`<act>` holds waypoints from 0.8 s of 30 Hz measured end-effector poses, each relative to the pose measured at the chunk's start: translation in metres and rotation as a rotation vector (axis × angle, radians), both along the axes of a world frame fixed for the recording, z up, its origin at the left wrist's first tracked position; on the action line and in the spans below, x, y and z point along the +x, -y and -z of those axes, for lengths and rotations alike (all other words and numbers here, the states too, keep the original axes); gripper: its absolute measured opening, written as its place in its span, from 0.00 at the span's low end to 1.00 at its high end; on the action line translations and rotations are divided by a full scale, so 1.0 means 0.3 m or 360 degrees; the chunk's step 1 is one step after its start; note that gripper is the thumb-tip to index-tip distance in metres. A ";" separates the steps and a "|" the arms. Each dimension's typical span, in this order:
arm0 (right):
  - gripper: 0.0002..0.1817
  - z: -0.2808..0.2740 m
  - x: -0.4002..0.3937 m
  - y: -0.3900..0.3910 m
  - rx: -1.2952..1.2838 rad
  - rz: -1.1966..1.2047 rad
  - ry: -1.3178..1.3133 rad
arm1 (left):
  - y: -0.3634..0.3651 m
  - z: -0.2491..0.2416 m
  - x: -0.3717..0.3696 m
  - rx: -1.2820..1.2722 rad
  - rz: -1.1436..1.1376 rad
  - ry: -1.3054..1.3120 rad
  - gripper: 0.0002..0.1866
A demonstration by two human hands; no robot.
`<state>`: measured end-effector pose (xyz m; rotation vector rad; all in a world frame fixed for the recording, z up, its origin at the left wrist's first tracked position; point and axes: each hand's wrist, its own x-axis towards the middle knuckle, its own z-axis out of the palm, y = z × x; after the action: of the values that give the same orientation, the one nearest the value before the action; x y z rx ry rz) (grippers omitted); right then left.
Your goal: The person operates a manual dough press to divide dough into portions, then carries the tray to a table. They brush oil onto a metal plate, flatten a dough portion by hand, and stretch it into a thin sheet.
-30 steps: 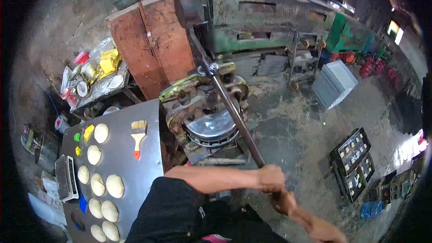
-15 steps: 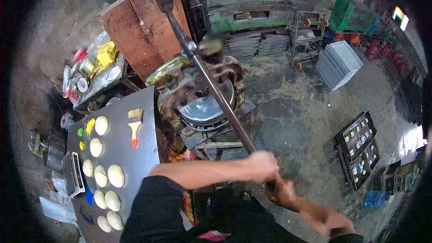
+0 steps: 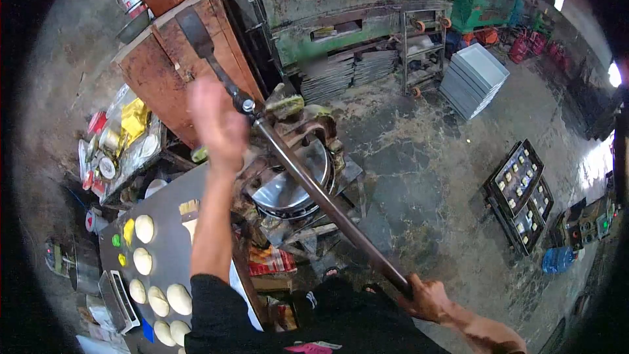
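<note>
My right hand (image 3: 426, 298) is wrapped round the lower end of a long metal lever (image 3: 314, 190), which slants up and left to a jointed flat paddle-like end (image 3: 194, 31). My left hand (image 3: 219, 124) is off the lever, raised beside its upper part; it is blurred, but the fingers look stretched out and nothing shows in them. Below the lever stands a heavy cast-metal press (image 3: 318, 121) with a shiny round pan (image 3: 288, 187). Left of it, several dough balls (image 3: 158, 301) lie on a metal table (image 3: 173, 249). My left forearm partly hides a brush (image 3: 189, 208) there.
A scale (image 3: 120, 301) sits at the table's left edge. Behind are a brown cabinet (image 3: 164, 69), a cluttered side table (image 3: 134, 157) and an oven (image 3: 282, 10). On the floor to the right are stacked grey trays (image 3: 475, 78), black trays with small dough pieces (image 3: 517, 180) and a water bottle (image 3: 557, 260).
My left hand has let go of the lever and moved up and left. The right hand stays on the lever's end. The view has shifted, so the cabinet and press sit further left.
</note>
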<state>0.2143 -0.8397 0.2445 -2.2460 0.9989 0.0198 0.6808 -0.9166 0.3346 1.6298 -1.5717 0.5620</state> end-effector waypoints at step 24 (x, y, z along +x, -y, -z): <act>0.26 0.436 0.017 0.019 -0.0133 0.0018 0.0521 | -0.159 0.416 -0.897 0.1568 0.1391 0.1105 0.06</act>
<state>0.2195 -0.8454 0.1136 -2.2242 0.8468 -0.3890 0.4117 -0.8689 0.2098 1.1211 -3.1529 -0.2304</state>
